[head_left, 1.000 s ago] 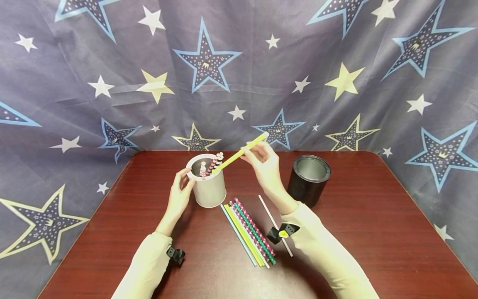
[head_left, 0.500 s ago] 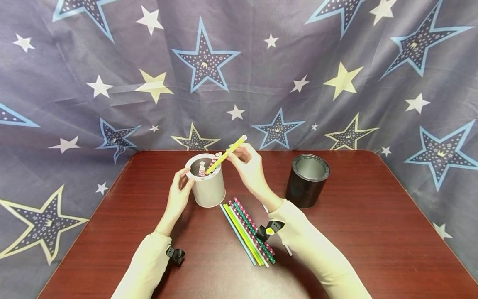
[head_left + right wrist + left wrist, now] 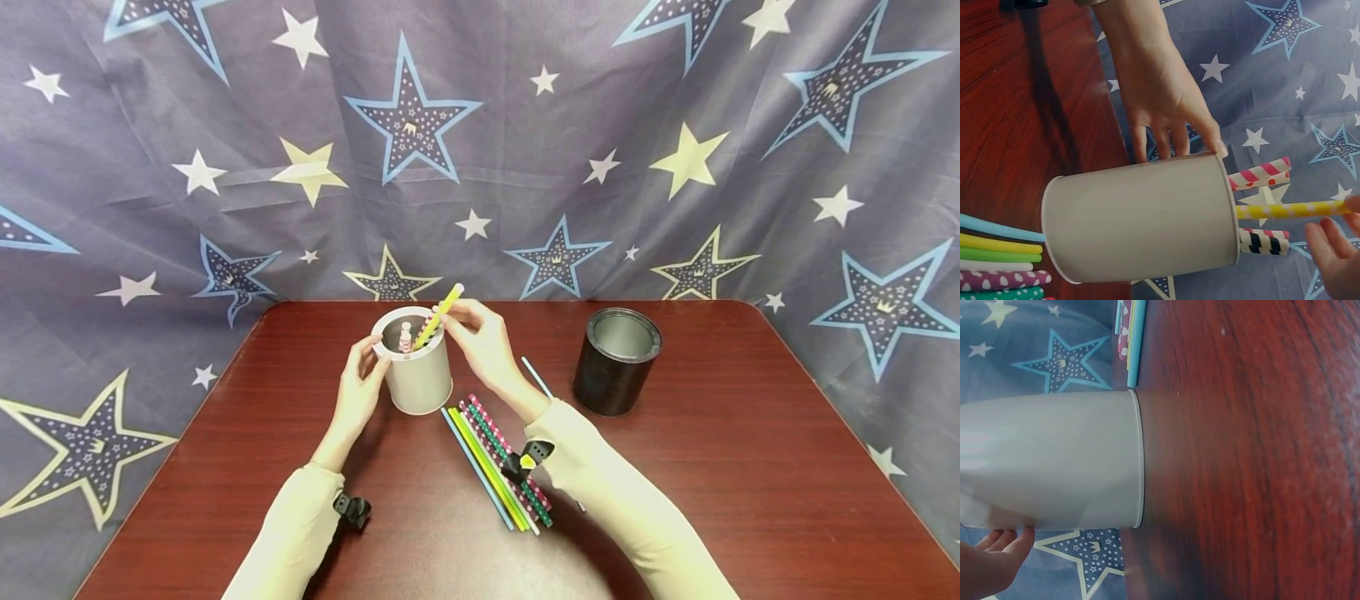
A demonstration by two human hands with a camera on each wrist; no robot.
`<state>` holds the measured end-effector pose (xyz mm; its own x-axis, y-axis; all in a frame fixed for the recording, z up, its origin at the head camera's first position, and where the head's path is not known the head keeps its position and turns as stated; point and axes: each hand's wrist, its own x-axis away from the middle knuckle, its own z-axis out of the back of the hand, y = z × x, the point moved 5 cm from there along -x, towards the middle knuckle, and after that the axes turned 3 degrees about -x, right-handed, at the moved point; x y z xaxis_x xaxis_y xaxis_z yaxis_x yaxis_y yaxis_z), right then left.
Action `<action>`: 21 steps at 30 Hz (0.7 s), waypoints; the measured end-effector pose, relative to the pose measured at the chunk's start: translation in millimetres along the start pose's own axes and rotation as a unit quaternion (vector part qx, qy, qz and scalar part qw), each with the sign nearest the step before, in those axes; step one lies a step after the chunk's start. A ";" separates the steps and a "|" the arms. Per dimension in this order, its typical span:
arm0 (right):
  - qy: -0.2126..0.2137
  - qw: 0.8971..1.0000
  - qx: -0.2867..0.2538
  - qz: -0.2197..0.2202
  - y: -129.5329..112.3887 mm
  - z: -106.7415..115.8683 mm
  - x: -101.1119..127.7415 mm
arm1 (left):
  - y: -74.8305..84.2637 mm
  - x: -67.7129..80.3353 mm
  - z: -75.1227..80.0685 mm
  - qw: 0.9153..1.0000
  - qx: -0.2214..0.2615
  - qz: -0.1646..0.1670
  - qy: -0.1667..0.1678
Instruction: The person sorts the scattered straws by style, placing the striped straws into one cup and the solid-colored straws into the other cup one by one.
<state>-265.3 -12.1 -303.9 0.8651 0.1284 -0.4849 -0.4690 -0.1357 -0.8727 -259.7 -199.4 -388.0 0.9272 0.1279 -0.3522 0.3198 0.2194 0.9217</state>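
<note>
A yellow paper straw with white dots leans into a light grey can, its lower end inside the rim. My right hand pinches that straw near its upper end, just right of the can. Inside stand several other patterned straws; the right wrist view shows a pink-striped straw and a black-striped straw sticking out. At the can's left side, my left hand rests its fingertips against the wall, the thumb by the rim. The left wrist view shows those fingertips touching the wall.
Several coloured straws lie side by side on the dark red table, in front of the can. Another light blue straw lies partly under the right forearm. A black can stands to the right. A star-patterned curtain hangs behind.
My right hand has moved left with the yellow straw, which has become steeper and come closer over the grey can's opening. My left hand stays at the can.
</note>
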 end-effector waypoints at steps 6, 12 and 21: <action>-0.005 0.999 0.025 -0.031 2.8 4.3 6.2 | 0.4 -0.3 -0.7 1.000 0.000 -0.005 0.003; -0.001 0.999 0.032 -0.034 14.1 15.6 12.0 | 0.1 -0.5 -0.5 1.000 0.000 -0.009 0.000; -0.031 0.997 0.032 -0.060 32.0 32.7 18.7 | -1.1 -0.6 0.3 1.000 -0.003 -0.004 -0.001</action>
<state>-269.9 18.0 -342.7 0.9040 0.2007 -0.3775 -0.3748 -0.0528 -0.9256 -260.5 -200.1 -388.7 0.9250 0.1244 -0.3591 0.3259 0.2261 0.9180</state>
